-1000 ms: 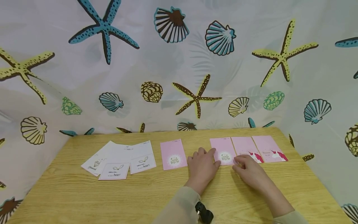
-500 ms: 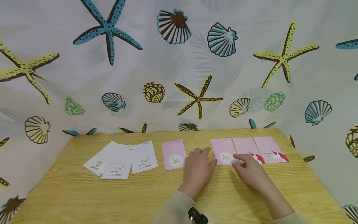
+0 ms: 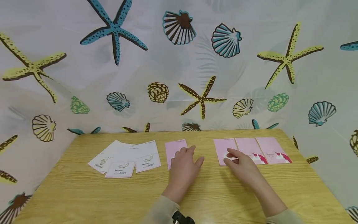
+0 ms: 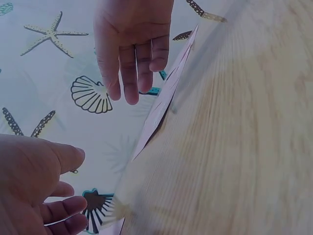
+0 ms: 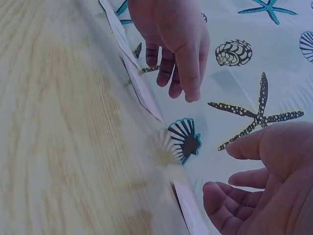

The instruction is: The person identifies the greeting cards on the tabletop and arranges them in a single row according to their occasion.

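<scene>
My left hand hovers over the single pink card, hiding much of its lower part; its fingers are spread and relaxed. Farther right, my right hand hangs at the near edge of another pink card, covering most of its round white print. Nothing shows between that hand's loosely bent thumb and fingers. Beside it lie two pink unicorn cards in a row. The left wrist view shows the left hand with bare fingers, and in the right wrist view the right hand holds nothing.
White cards with winged-heart prints lie overlapping at the left of the wooden table. A cloth printed with shells and starfish hangs behind the table and along its sides. A dark strapped device sits at the left cuff.
My left hand has moved left from the gap between the pink cards to over the left pink card. The right hand stays near the same card. The head view has shifted slightly.
</scene>
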Tool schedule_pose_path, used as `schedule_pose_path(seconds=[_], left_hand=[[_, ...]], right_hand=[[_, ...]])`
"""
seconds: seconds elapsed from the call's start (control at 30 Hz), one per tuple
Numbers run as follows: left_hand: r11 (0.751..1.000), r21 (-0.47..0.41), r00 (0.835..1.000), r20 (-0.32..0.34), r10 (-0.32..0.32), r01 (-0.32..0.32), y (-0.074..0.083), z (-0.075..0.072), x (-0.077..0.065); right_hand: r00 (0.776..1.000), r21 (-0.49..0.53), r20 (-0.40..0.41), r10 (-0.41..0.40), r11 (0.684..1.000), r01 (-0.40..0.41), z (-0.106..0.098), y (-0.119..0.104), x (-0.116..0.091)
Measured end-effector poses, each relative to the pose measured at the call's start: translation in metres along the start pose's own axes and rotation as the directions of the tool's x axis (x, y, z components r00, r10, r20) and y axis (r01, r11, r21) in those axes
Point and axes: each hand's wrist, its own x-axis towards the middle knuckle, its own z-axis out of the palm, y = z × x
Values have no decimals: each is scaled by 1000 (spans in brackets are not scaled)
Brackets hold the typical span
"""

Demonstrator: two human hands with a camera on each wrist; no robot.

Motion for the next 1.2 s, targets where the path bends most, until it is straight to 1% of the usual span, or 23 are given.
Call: schedule_pose_path(seconds=[0.17, 0.33, 0.53, 0.73, 0.93, 1.1, 1.2], left_hand=[[1000, 1, 999, -24, -28, 28, -19, -14, -3], [999, 1, 998, -38, -51, 51, -38, -25, -5], [997, -1, 995, -55, -78, 78, -57, -36, -6], [995, 10, 992, -78, -99, 100, -72, -41, -7], [992, 23, 988, -94, -122, 125, -82, -44, -8], [990, 41, 988, -85, -129, 133, -87, -43, -8], [990, 46, 988, -78, -131, 135, -90, -41, -8]], right_hand=[[999, 57, 16, -33, 998, 32, 10, -10, 3], [999, 148, 31, -24, 989, 20, 22, -21, 7], [998, 198, 53, -44, 980, 33, 37, -34, 11], [996, 245, 77, -51, 969, 30, 52, -39, 14], [996, 291, 87, -33, 957, 6, 65, -44, 18], [994, 336, 110, -22, 942, -17, 73, -47, 20], [993, 334, 112, -26, 942, -14, 77, -48, 21]])
